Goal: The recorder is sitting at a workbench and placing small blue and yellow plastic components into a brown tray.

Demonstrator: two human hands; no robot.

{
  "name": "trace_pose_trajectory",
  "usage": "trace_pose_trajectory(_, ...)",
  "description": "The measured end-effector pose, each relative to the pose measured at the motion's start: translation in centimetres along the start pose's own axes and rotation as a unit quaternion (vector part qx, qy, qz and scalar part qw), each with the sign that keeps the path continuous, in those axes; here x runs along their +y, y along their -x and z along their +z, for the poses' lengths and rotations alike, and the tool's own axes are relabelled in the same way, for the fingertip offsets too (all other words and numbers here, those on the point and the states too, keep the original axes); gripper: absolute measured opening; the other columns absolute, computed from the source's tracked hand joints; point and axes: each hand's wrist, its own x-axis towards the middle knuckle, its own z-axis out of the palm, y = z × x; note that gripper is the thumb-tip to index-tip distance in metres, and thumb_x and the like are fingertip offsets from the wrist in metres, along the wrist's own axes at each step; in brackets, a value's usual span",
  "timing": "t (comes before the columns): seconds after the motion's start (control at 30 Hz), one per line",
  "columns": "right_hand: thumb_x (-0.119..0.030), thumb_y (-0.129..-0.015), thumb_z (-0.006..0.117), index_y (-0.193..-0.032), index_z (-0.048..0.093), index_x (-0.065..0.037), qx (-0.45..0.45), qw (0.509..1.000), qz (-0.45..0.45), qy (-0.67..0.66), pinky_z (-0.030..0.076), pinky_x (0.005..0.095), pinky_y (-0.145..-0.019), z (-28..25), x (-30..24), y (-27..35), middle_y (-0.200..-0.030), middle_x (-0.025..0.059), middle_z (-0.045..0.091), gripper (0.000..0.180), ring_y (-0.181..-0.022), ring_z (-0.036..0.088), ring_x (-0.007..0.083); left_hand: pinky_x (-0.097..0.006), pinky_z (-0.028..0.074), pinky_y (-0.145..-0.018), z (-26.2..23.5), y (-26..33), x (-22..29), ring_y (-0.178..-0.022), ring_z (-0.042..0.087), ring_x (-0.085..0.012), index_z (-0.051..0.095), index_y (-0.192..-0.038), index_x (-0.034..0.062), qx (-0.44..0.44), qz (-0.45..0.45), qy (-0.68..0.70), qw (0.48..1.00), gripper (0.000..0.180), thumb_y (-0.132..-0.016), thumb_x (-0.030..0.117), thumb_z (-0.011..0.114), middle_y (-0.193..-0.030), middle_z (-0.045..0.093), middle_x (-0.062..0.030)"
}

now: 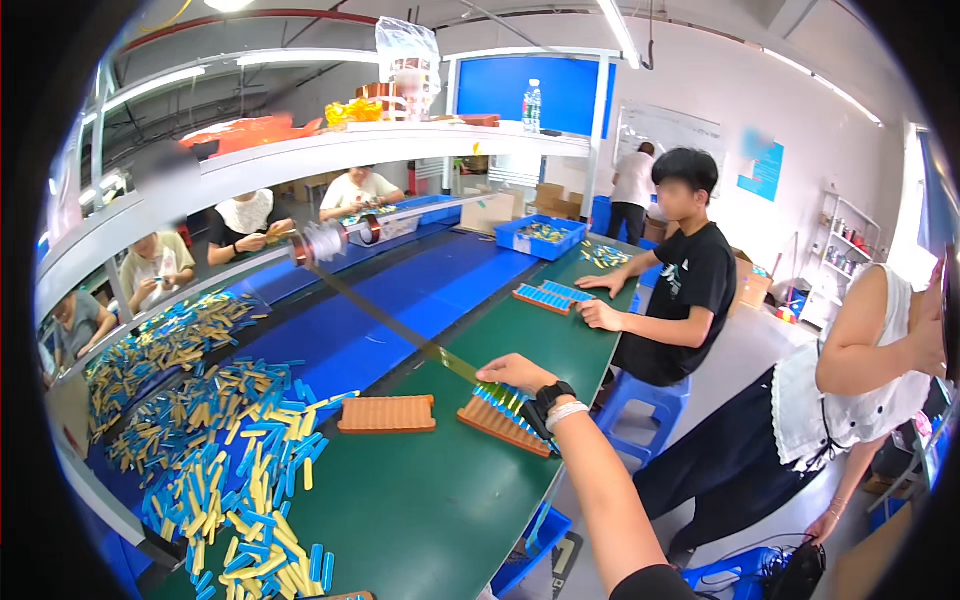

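A bright workshop surrounds a green bench (430, 500), with a blue belt (440, 275) running across the upper middle. At left, a heap (250, 470) of blue and yellow pieces spreads over both. Up and right of it, a reel (325, 243) stands above the belt; its amber strip (390, 319) slants down rightward to the centre. A grooved spare tray (388, 414) lies below the strip.

Just right of that, the right hand (515, 371) has its fingers narrowed on the strip. The loaded tray (500, 428) lies directly below this hand, its long axis running upper left to lower right, roughly in line with the strip; the wrist, with a watch (552, 396), partly hides its right end. The left hand is out of view, its state unknown. Farther right sits a co-worker (690, 270).
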Motion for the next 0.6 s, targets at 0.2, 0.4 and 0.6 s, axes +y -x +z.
trace_pose_trajectory(0.2,-0.043,-0.081,0.073,-0.093,0.071,0.001,-0.102,0.994,0.027,0.018,0.036,0.0263,-0.060,0.2,-2.7,1.1,-0.074,-0.0022,0.058,0.046,-0.070,0.047,0.0077,-0.046,0.047,-0.066,-11.2,-11.3,11.7,-0.071,0.057,-0.0362,0.064,-0.088,0.0019,0.064,-0.102,-0.011,0.993,0.016,-0.089,0.018,0.061,-0.079,0.062,-0.0213)
trace_pose_trajectory(0.4,-0.039,-0.085,0.069,-0.089,0.069,-0.003,-0.132,0.987,0.088,0.014,0.036,0.0215,-0.057,0.2,-3.8,2.3,-0.073,-0.0039,0.058,0.037,-0.067,0.048,0.0046,-0.052,0.038,-0.059,-12.9,-15.5,12.4,-0.064,0.049,-0.0421,0.053,-0.073,0.0040,-0.063,-0.183,0.119,0.974,0.018,-0.086,0.016,0.058,-0.069,0.052,-0.0229)
trace_pose_trajectory(0.6,-0.041,-0.084,0.070,-0.086,0.064,-0.005,-0.139,0.985,0.070,-0.075,0.019,0.0245,-0.038,2.0,-3.8,2.3,-0.059,-0.0084,0.046,0.037,-0.044,0.032,0.0036,-0.050,0.038,-0.061,-14.2,-15.3,12.7,-0.067,0.049,-0.0418,0.053,-0.073,0.0025,-0.060,-0.191,0.131,0.971,0.016,-0.085,0.013,0.057,-0.069,0.053,-0.0213)
